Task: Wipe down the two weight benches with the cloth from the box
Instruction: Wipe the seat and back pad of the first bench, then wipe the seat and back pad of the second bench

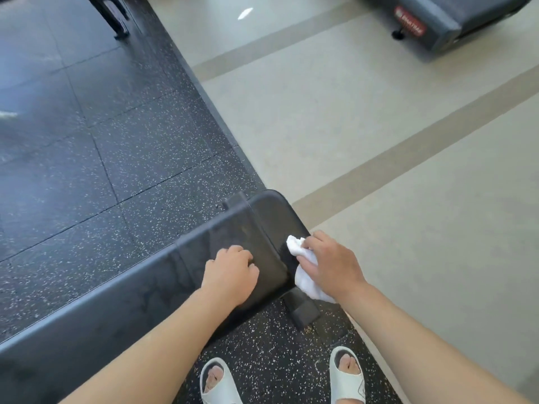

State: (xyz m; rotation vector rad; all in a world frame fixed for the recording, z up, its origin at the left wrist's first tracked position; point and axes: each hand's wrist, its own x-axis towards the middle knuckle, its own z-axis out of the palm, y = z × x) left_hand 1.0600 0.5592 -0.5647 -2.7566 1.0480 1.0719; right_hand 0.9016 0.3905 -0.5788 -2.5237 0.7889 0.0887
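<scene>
A black padded weight bench (145,290) runs from the lower left to the centre of the head view, and its end pad (262,217) points up and right. My right hand (329,263) grips a crumpled white cloth (306,278) and presses it against the right side edge of the end pad. On top of the bench my left hand (230,272) rests with its fingers curled at the seam between the pads. No box is in view.
The bench stands on black speckled rubber flooring (116,141) whose edge meets a beige floor (379,141) to the right. The bench's foot (302,312) sticks out below the pad. My sandalled feet (215,380) are close under it. Dark equipment (443,21) sits at the top right.
</scene>
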